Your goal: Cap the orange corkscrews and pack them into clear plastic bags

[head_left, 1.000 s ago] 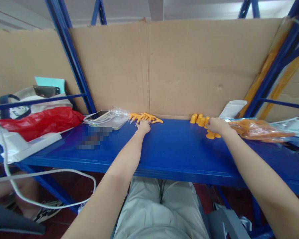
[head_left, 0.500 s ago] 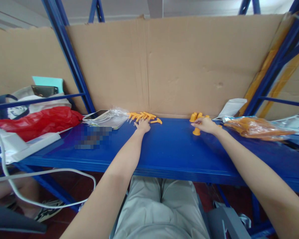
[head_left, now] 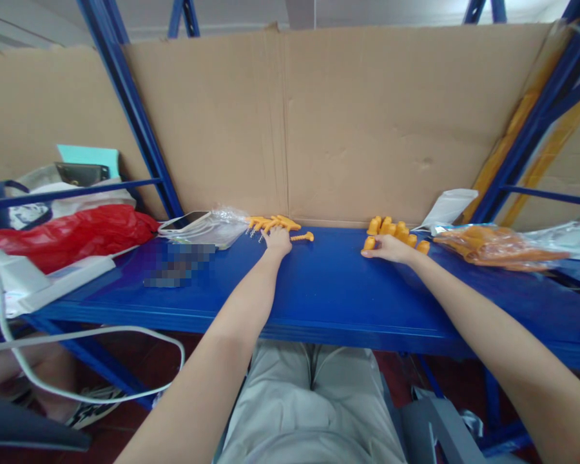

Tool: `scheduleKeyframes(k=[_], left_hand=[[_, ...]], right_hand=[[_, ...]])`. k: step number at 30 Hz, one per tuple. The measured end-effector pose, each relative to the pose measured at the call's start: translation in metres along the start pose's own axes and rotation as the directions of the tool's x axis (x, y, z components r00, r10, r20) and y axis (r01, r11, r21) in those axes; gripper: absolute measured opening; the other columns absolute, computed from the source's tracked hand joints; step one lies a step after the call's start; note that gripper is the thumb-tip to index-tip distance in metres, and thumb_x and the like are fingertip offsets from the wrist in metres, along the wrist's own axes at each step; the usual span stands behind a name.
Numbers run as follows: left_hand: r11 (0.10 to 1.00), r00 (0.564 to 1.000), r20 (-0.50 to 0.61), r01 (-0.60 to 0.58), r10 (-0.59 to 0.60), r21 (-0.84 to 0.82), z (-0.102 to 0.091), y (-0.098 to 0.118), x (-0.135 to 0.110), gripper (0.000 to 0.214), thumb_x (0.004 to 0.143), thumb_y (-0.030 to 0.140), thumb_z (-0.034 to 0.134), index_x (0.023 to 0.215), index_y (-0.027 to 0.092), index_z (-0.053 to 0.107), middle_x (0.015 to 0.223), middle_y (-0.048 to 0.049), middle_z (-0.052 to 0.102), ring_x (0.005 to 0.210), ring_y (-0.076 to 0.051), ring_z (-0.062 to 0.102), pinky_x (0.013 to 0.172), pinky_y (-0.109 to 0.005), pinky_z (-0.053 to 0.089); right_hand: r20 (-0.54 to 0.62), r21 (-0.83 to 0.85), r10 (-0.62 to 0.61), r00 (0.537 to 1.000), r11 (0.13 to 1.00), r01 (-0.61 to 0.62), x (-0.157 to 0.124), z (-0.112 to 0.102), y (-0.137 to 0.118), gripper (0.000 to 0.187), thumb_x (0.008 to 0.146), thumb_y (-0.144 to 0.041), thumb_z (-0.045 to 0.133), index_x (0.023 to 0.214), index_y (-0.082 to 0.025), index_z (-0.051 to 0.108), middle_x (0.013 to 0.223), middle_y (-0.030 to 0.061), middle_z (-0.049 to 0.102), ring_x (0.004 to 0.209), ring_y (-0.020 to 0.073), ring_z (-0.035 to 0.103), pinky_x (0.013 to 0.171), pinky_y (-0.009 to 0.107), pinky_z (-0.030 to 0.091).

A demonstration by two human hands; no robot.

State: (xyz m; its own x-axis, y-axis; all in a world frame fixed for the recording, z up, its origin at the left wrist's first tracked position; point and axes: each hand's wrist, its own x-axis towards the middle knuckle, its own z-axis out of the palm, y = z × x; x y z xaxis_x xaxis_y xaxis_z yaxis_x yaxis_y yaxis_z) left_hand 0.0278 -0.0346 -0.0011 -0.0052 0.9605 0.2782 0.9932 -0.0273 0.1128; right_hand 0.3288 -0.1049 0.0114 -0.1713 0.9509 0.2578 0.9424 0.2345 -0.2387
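Observation:
My left hand (head_left: 278, 242) rests palm down, fingers stretched over a row of yellow-orange plastic pieces (head_left: 283, 222) with small metal chains at their near ends. One more piece, slim and ridged with a wider end (head_left: 303, 237), lies just right of that hand. On the right, my right hand (head_left: 390, 249) has thumb and fingers around a small orange cup-shaped piece (head_left: 369, 243), which stands on the blue shelf (head_left: 328, 290). Several similar orange cup-shaped pieces (head_left: 388, 227) stand behind and beside this hand; its fingers partly hide some.
A clear plastic bag of orange pieces (head_left: 497, 245) lies at the right. Towards the left are a phone (head_left: 187, 222), a clear bag (head_left: 227, 229), a red plastic bag (head_left: 77, 235) and a white power strip (head_left: 67, 283). A cardboard panel (head_left: 357, 122) closes off the back.
My right hand has shifted slightly left and lowered, bringing the cup-shaped piece to the row's left front. The slim piece beside my left hand has turned straighter; that hand stays nearly in place.

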Motion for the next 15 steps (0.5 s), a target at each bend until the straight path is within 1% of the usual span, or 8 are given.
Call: scheduleKeyframes(k=[2, 3, 5, 7, 9, 11, 15], left_hand=[[1.0, 1.0, -0.025, -0.008, 0.008, 0.0, -0.001, 0.0, 0.0, 0.047, 0.088, 0.015, 0.047, 0.133, 0.022, 0.055, 0.141, -0.0151, 0.052, 0.136, -0.031, 0.04, 0.114, -0.058, 0.021], [1.0, 0.999, -0.044, -0.012, 0.011, -0.009, -0.002, 0.0, 0.0, 0.046, 0.087, 0.016, 0.047, 0.132, 0.021, 0.056, 0.14, -0.0152, 0.053, 0.135, -0.031, 0.042, 0.114, -0.056, 0.023], [0.999, 0.996, -0.083, -0.017, 0.014, -0.037, -0.005, -0.001, -0.001, 0.042, 0.088, 0.017, 0.047, 0.128, 0.017, 0.059, 0.136, -0.0161, 0.056, 0.131, -0.03, 0.046, 0.112, -0.049, 0.03], [0.996, 0.992, -0.125, -0.036, 0.026, -0.076, -0.008, -0.001, -0.001, 0.037, 0.09, 0.019, 0.043, 0.121, 0.011, 0.063, 0.13, -0.0177, 0.06, 0.127, -0.028, 0.051, 0.108, -0.039, 0.036], [0.991, 0.984, -0.174, -0.062, 0.041, -0.116, -0.01, -0.001, -0.001, 0.036, 0.092, 0.019, 0.04, 0.115, 0.008, 0.066, 0.124, -0.0186, 0.063, 0.121, -0.026, 0.055, 0.104, -0.032, 0.04], [0.985, 0.975, -0.219, -0.073, 0.037, -0.156, -0.011, 0.0, 0.0, 0.036, 0.094, 0.02, 0.038, 0.11, 0.007, 0.068, 0.119, -0.018, 0.066, 0.115, -0.026, 0.06, 0.1, -0.03, 0.042], [0.96, 0.966, -0.256, -0.041, -0.032, -0.278, -0.012, 0.002, 0.002, 0.035, 0.097, 0.023, 0.037, 0.106, 0.013, 0.069, 0.109, -0.0134, 0.071, 0.105, -0.023, 0.065, 0.091, -0.028, 0.047]], right_hand=[[0.086, 0.048, -0.011, 0.996, 0.999, 0.007, -0.001, -0.003, -0.004, 0.014, 0.083, -0.03, 0.063, 0.079, -0.017, 0.064, 0.081, 0.006, 0.07, 0.079, 0.0216, 0.063, 0.075, 0.028, 0.047], [0.111, 0.06, -0.011, 0.994, 0.998, 0.005, -0.001, -0.004, -0.005, 0.013, 0.084, -0.029, 0.062, 0.08, -0.017, 0.064, 0.082, 0.0059, 0.07, 0.079, 0.021, 0.063, 0.075, 0.027, 0.047], [0.113, 0.062, -0.001, 0.994, 0.998, -0.006, -0.001, -0.005, -0.006, 0.012, 0.084, -0.028, 0.062, 0.081, -0.017, 0.064, 0.082, 0.0058, 0.07, 0.079, 0.0202, 0.063, 0.075, 0.026, 0.047], [0.117, 0.062, -0.004, 0.993, 0.998, -0.003, 0.0, -0.004, -0.005, 0.012, 0.084, -0.028, 0.061, 0.082, -0.016, 0.064, 0.083, 0.0062, 0.07, 0.079, 0.0198, 0.064, 0.076, 0.026, 0.047], [0.112, 0.054, -0.005, 0.994, 0.999, -0.001, 0.001, -0.003, -0.003, 0.013, 0.084, -0.028, 0.062, 0.084, -0.015, 0.064, 0.084, 0.0071, 0.071, 0.08, 0.0203, 0.064, 0.076, 0.026, 0.047], [0.103, 0.044, -0.003, 0.995, 0.999, -0.001, 0.001, -0.001, -0.002, 0.013, 0.084, -0.029, 0.062, 0.084, -0.016, 0.064, 0.085, 0.0073, 0.071, 0.081, 0.0214, 0.065, 0.077, 0.028, 0.047], [0.1, 0.062, -0.029, 0.995, 0.998, 0.023, 0.003, 0.001, 0.001, 0.014, 0.084, -0.031, 0.061, 0.084, -0.017, 0.064, 0.085, 0.0064, 0.071, 0.083, 0.0229, 0.066, 0.078, 0.031, 0.049]])
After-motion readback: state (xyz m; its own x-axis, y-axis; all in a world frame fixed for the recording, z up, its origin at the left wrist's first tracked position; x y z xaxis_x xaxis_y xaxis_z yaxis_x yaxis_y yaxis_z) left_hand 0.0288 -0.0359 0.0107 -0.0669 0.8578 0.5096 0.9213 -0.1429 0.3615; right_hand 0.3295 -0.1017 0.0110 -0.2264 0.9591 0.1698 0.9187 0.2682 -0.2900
